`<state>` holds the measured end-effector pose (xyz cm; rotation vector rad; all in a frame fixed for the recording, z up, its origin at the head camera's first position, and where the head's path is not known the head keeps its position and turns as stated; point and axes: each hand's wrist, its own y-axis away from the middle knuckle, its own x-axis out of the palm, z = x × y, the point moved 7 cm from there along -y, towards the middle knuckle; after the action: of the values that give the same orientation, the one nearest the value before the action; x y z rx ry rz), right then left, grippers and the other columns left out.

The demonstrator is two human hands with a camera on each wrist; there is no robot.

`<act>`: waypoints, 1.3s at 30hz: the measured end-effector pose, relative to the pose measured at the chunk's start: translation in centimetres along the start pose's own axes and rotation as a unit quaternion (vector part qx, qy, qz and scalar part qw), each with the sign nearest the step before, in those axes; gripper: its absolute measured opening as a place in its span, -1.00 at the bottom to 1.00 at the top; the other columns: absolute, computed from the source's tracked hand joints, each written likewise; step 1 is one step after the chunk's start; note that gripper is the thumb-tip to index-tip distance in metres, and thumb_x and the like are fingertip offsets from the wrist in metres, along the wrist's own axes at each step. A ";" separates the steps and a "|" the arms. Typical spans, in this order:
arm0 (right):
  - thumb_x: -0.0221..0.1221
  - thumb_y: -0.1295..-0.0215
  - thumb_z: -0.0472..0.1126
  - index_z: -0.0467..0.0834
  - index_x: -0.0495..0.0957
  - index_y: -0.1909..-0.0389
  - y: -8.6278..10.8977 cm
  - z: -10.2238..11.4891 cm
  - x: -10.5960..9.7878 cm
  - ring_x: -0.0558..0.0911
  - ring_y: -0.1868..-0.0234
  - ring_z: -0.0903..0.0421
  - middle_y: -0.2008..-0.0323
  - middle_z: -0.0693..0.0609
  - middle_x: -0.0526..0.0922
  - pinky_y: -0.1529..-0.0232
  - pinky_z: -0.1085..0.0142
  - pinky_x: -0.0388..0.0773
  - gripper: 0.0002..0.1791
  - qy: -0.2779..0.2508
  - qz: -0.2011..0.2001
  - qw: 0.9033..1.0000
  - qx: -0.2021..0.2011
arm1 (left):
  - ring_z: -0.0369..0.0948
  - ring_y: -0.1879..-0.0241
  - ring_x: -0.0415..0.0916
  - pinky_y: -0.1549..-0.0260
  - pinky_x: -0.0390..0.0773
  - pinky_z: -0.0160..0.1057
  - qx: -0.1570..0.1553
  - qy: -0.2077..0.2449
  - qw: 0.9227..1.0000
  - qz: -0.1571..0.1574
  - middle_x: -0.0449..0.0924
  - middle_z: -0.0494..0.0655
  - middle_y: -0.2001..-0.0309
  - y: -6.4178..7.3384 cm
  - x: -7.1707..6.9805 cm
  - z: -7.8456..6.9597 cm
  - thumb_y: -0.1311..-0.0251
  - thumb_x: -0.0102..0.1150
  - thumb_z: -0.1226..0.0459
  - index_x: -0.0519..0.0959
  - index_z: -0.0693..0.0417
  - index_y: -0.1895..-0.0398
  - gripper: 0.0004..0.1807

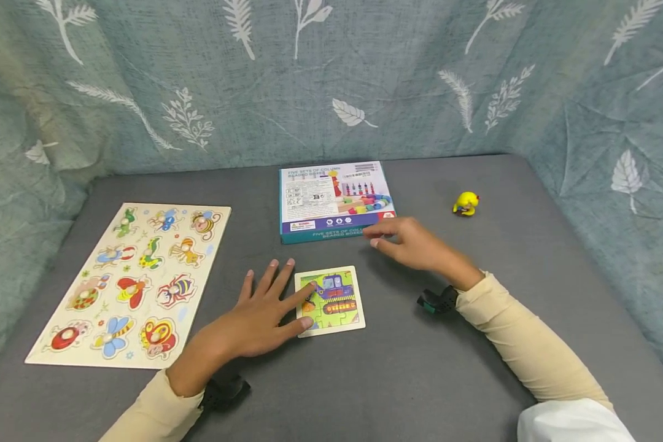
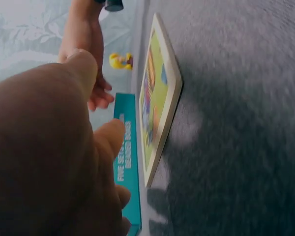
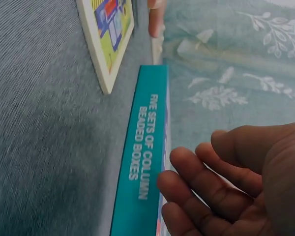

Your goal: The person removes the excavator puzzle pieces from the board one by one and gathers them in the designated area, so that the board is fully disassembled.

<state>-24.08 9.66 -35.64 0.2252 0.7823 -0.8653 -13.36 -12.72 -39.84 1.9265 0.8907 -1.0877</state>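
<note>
A small square jigsaw puzzle (image 1: 339, 301) with a purple digger picture and a pale frame lies flat in the middle of the head view. My left hand (image 1: 254, 322) is spread over its left side, fingers straight, with thumb and index fingertip overlapping the picture. Behind the puzzle lies a teal-edged bead toy box (image 1: 309, 205), its printed face up. At the box's front right corner hovers my right hand (image 1: 411, 245), palm turned inward and fingers loosely bent. In the right wrist view those fingers (image 3: 187, 189) are beside the box's lettered side, holding nothing.
To the left lies a large wooden peg board (image 1: 224, 213) with several insect pieces. A small yellow toy (image 1: 466, 204) sits at the back right. A leaf-patterned curtain (image 1: 398, 80) hangs along the back and sides of the grey table (image 1: 398, 380).
</note>
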 end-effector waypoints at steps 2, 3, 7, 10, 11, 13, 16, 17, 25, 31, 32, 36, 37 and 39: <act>0.15 -0.37 -0.35 -0.31 0.62 -0.05 -0.2 0.2 0.5 0.60 -0.03 0.05 0.01 -0.09 0.67 0.02 0.05 0.52 -0.72 0.006 0.014 1.000 -0.014 | 0.13 -0.49 -0.49 -0.26 -0.48 0.32 0.000 -0.006 1.000 0.010 -0.31 0.08 -0.55 -0.3 0.3 -0.3 -0.28 -0.28 -0.39 0.14 -0.31 -0.51 -0.20; 0.15 -0.36 -0.36 -0.31 0.63 -0.04 -0.3 0.3 0.8 0.60 -0.02 0.05 0.02 -0.09 0.67 0.01 0.06 0.52 -0.72 0.008 0.024 0.999 -0.021 | 0.13 -0.48 -0.49 -0.26 -0.47 0.32 0.000 -0.008 1.000 0.013 -0.31 0.09 -0.55 -0.4 0.4 -0.4 -0.27 -0.28 -0.39 0.14 -0.31 -0.51 -0.20; 0.13 -0.36 -0.39 -0.32 0.62 -0.04 -0.8 1.1 2.0 0.60 -0.03 0.04 0.02 -0.10 0.66 -0.03 0.09 0.50 -0.72 0.012 0.068 0.996 -0.053 | 0.11 -0.49 -0.50 -0.27 -0.46 0.30 -0.004 -0.023 0.999 0.023 -0.35 0.07 -0.55 -0.9 1.0 -0.6 -0.25 -0.31 -0.43 0.08 -0.36 -0.52 -0.17; 0.12 -0.39 -0.35 -0.30 0.61 -0.06 -1.2 1.4 2.7 0.59 -0.05 0.08 0.01 -0.08 0.65 -0.05 0.14 0.50 -0.71 0.012 0.089 0.994 -0.057 | 0.11 -0.49 -0.51 -0.27 -0.46 0.30 0.000 -0.020 1.000 0.024 -0.38 0.07 -0.55 -1.2 1.3 -0.7 -0.21 -0.27 -0.45 0.02 -0.36 -0.54 -0.13; 0.11 -0.40 -0.33 -0.30 0.61 -0.06 -1.3 1.4 2.9 0.59 -0.03 0.10 0.02 -0.07 0.66 -0.03 0.16 0.51 -0.72 0.012 0.092 0.994 -0.056 | 0.11 -0.49 -0.51 -0.27 -0.46 0.30 0.001 -0.018 1.000 0.022 -0.38 0.08 -0.55 -1.3 1.4 -0.7 -0.20 -0.25 -0.44 0.00 -0.36 -0.54 -0.12; 0.10 -0.42 -0.31 -0.29 0.62 -0.06 -1.6 1.5 3.2 0.60 0.04 0.15 0.05 -0.05 0.66 0.04 0.21 0.52 -0.72 0.011 0.095 0.994 -0.057 | 0.12 -0.48 -0.51 -0.27 -0.45 0.31 0.003 -0.011 1.000 0.016 -0.39 0.10 -0.55 -1.5 1.4 -0.8 -0.22 -0.19 -0.41 -0.01 -0.35 -0.55 -0.12; 0.09 -0.44 -0.30 -0.28 0.63 -0.05 -2.1 1.8 3.6 0.60 0.13 0.20 0.09 -0.03 0.67 0.13 0.26 0.53 -0.72 0.007 0.096 0.993 -0.062 | 0.13 -0.48 -0.51 -0.27 -0.43 0.32 0.003 -0.011 1.000 0.004 -0.39 0.12 -0.55 -1.7 1.4 -0.8 -0.30 -0.15 -0.32 0.00 -0.34 -0.55 -0.20; 0.09 -0.44 -0.30 -0.28 0.63 -0.05 -2.2 1.9 3.8 0.60 0.14 0.21 0.09 -0.02 0.67 0.14 0.27 0.53 -0.72 0.006 0.097 0.993 -0.064 | 0.13 -0.48 -0.51 -0.27 -0.42 0.33 0.004 -0.012 1.000 0.001 -0.38 0.13 -0.55 -1.7 1.4 -0.8 -0.33 -0.14 -0.28 0.01 -0.34 -0.54 -0.23; 0.08 -0.44 -0.28 -0.29 0.62 -0.07 -2.9 2.7 4.8 0.62 0.06 0.17 0.04 -0.07 0.66 0.04 0.28 0.54 -0.70 -0.005 0.118 0.991 -0.062 | 0.17 -0.47 -0.52 -0.26 -0.38 0.35 0.016 -0.012 1.000 0.010 -0.40 0.20 -0.53 -2.1 1.8 -1.4 -0.42 -0.10 -0.12 0.08 -0.28 -0.53 -0.33; 0.05 -0.44 -0.26 -0.27 0.62 -0.08 -3.2 3.1 5.3 0.61 0.08 0.18 0.04 -0.07 0.66 0.05 0.28 0.53 -0.69 -0.010 0.135 0.989 -0.060 | 0.17 -0.46 -0.59 -0.26 -0.41 0.34 0.003 -0.001 1.000 0.018 -0.45 0.21 -0.53 -2.1 2.0 -1.3 -0.40 -0.07 -0.13 0.14 -0.30 -0.51 -0.35; 0.05 -0.44 -0.26 -0.27 0.61 -0.08 -3.3 3.2 5.4 0.61 0.07 0.18 0.03 -0.07 0.66 0.05 0.28 0.53 -0.69 -0.012 0.141 0.988 -0.060 | 0.17 -0.46 -0.60 -0.26 -0.41 0.35 0.002 -0.001 1.000 0.019 -0.45 0.22 -0.53 -2.1 2.0 -1.2 -0.40 -0.07 -0.13 0.15 -0.30 -0.51 -0.35; 0.04 -0.44 -0.25 -0.25 0.61 -0.09 -3.5 3.3 6.0 0.59 0.12 0.20 0.02 -0.03 0.66 0.08 0.31 0.52 -0.68 -0.013 0.164 0.985 -0.057 | 0.19 -0.44 -0.66 -0.24 -0.46 0.36 -0.008 0.002 1.000 0.028 -0.49 0.25 -0.52 -2.3 2.1 -1.0 -0.40 -0.08 -0.14 0.14 -0.32 -0.51 -0.36; 0.04 -0.44 -0.25 -0.24 0.62 -0.08 -3.5 3.3 6.2 0.59 0.15 0.21 0.03 -0.02 0.66 0.10 0.32 0.52 -0.68 -0.012 0.168 0.984 -0.056 | 0.19 -0.44 -0.67 -0.24 -0.47 0.36 -0.010 0.002 1.000 0.029 -0.50 0.25 -0.51 -2.3 2.1 -0.9 -0.40 -0.08 -0.15 0.14 -0.33 -0.50 -0.36; 0.05 -0.43 -0.25 -0.24 0.62 -0.08 -3.7 3.3 6.5 0.58 0.19 0.22 0.04 0.00 0.66 0.15 0.33 0.52 -0.68 -0.010 0.178 0.982 -0.054 | 0.19 -0.43 -0.69 -0.23 -0.49 0.36 -0.014 0.005 0.999 0.033 -0.51 0.25 -0.51 -2.4 2.2 -0.9 -0.39 -0.07 -0.15 0.13 -0.36 -0.50 -0.35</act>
<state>-22.55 1.83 -37.38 0.2498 0.7395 -0.4852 -14.14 -10.39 -42.06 1.9255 0.8384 -1.0233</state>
